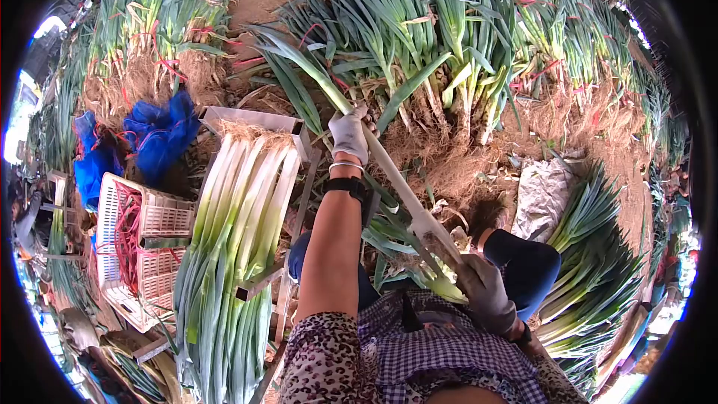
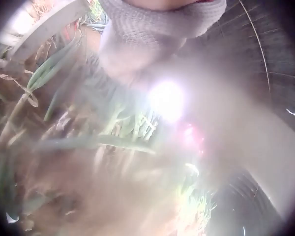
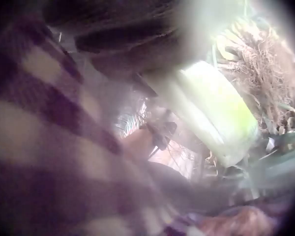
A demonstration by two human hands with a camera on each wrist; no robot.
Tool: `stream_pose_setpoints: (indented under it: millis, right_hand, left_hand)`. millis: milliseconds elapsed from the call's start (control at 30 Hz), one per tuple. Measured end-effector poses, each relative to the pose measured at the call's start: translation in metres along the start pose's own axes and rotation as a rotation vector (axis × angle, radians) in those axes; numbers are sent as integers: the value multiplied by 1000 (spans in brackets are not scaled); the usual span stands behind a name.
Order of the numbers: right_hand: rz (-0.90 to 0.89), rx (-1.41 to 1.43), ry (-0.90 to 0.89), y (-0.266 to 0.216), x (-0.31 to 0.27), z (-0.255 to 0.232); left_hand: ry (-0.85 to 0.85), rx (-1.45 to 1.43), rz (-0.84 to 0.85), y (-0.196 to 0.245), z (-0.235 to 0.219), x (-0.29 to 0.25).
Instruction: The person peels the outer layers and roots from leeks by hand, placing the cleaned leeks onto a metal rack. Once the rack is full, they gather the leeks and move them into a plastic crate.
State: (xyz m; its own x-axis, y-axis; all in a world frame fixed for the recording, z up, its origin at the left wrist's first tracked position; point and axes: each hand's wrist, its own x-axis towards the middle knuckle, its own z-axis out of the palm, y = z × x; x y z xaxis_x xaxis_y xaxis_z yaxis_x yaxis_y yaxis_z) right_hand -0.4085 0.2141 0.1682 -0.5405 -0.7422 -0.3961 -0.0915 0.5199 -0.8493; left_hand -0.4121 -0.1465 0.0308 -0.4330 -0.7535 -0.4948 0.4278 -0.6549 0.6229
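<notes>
A long leek [image 1: 393,172] slants across the head view, green leaves at upper left and pale shaft toward lower right. My left hand [image 1: 349,135], in a light glove, grips it where the leaves meet the shaft. In a greyer glove, my right hand [image 1: 485,292] curls round its lower end near my lap. Pale green leaf [image 3: 214,105] hangs below the dark fingers in the right wrist view; cannot tell whether it is still attached. Left of my arm, several trimmed leeks [image 1: 239,209] lie side by side on a metal rack [image 1: 258,121], roots at the far end.
Tied bundles of leeks [image 1: 419,30] stand ahead, roots down on the soil. A white plastic crate [image 1: 112,254] with red ties [image 1: 129,236] sits at left, near blue netting [image 1: 158,135]. More leeks [image 1: 587,269] lie at right beside a pale sack [image 1: 542,194].
</notes>
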Motion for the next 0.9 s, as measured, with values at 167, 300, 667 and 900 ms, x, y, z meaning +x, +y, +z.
stream_pose_setpoints:
  millis: [167,300,667,900]
  right_hand:
    - [118,3,2,12,-19,-18]
    - [-120,-436,-20,30,-18,-43]
    - [263,710,-263,22,110,56]
    - [-15,359,40,20,75,52]
  left_hand:
    - [82,91,68,10,9,-3]
    - [77,83,171,22,-6,15]
    - [53,58,209,8,13,-23]
    - [69,39,39,-15,17,-8]
